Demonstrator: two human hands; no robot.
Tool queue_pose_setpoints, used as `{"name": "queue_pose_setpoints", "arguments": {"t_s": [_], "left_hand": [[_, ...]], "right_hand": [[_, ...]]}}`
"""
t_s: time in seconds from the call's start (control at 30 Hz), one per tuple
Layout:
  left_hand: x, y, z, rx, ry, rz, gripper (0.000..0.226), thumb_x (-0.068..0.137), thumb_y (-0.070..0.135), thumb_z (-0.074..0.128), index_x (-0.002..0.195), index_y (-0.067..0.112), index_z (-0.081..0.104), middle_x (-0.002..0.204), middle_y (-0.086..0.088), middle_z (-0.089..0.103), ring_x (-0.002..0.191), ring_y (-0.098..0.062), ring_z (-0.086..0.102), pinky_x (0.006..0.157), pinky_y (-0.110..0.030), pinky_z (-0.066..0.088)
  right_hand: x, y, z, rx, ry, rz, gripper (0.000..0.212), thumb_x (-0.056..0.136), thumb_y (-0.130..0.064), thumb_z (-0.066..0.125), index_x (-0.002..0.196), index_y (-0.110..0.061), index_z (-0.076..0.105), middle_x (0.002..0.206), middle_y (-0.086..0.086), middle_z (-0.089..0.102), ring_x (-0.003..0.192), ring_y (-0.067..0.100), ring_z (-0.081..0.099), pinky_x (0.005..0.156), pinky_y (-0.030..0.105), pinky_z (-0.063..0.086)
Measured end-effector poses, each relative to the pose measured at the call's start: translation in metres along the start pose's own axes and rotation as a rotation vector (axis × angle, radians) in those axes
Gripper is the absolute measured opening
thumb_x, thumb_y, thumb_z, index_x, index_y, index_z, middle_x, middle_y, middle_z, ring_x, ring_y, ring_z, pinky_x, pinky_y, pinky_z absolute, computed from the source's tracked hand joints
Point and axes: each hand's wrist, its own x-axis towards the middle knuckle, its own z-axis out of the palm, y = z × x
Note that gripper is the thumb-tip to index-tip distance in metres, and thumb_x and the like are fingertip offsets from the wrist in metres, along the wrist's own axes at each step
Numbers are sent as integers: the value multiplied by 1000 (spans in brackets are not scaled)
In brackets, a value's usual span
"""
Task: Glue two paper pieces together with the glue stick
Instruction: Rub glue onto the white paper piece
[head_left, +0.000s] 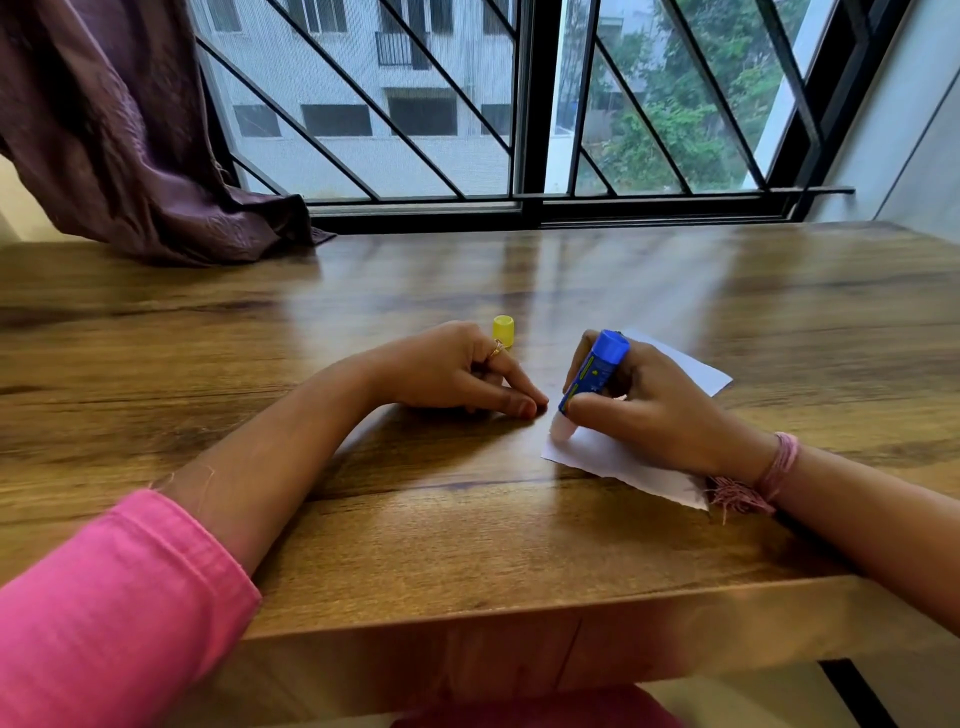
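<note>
My right hand (644, 410) grips a blue glue stick (595, 371), tilted, with its pale tip pressed on the near left corner of a white paper piece (618, 462). A second white paper edge (696, 371) shows behind that hand; whether it is a separate sheet I cannot tell. My left hand (457, 371) rests on the wooden table (415, 519) left of the paper, fingers stretched, fingertips on the wood close to the paper's corner. The yellow cap (503, 330) stands upright just behind my left hand.
A purple curtain (130, 156) drapes onto the table's far left. A barred window (519, 130) runs along the far edge. The table's front edge (519, 613) lies close to my body.
</note>
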Motion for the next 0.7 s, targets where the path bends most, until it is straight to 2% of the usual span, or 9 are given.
{"name": "queue_pose_setpoints", "arguments": {"t_s": [0.1, 0.2, 0.3, 0.4, 0.5, 0.63, 0.7], "left_hand": [[0, 0, 0, -5, -3, 7, 22, 84, 34, 67, 105, 30, 72, 50, 14, 57, 47, 0, 47, 49, -9, 32], [0, 1, 0, 0, -4, 7, 21, 85, 33, 67, 105, 29, 72, 51, 16, 58, 46, 1, 47, 49, -8, 32], [0, 1, 0, -10, -2, 2, 21, 84, 33, 67, 104, 30, 72, 51, 15, 58, 46, 0, 46, 49, -10, 33], [0, 2, 0, -9, -5, 0, 21, 85, 32, 67, 105, 28, 72, 50, 16, 58, 47, 1, 47, 49, -10, 33], [-1, 3, 0, -8, -4, 1, 21, 84, 33, 67, 104, 29, 72, 51, 18, 58, 47, 2, 48, 49, -9, 33], [-2, 5, 0, 4, -5, 3, 21, 85, 30, 67, 106, 26, 72, 51, 18, 58, 47, 2, 48, 50, -7, 32], [-3, 7, -1, -4, -1, -3, 22, 86, 27, 67, 107, 23, 72, 50, 16, 57, 46, 2, 47, 49, -8, 32]], "right_hand": [[2, -1, -1, 26, 16, 27, 16, 69, -30, 65, 65, -14, 62, 74, 25, 60, 68, 37, 55, 63, 49, 45], [1, 0, 0, 4, -2, 17, 22, 67, -36, 65, 66, -14, 62, 74, 22, 60, 67, 34, 54, 60, 45, 44], [3, 1, -1, 22, 34, 40, 28, 67, -37, 62, 69, -10, 61, 76, 26, 62, 72, 40, 56, 65, 49, 46], [3, 1, 0, 19, -5, 32, 21, 71, -28, 64, 69, -7, 62, 77, 26, 61, 73, 40, 56, 66, 50, 45], [3, 2, 0, 16, 27, 45, 32, 67, -35, 62, 71, -3, 62, 78, 29, 60, 71, 41, 55, 65, 49, 45], [3, 0, 0, 12, 12, 53, 24, 70, -28, 62, 70, -4, 61, 78, 28, 60, 68, 36, 54, 62, 45, 44], [4, 1, -1, 17, 21, 77, 29, 69, -29, 61, 73, -1, 60, 80, 30, 61, 65, 31, 52, 62, 42, 42]]}}
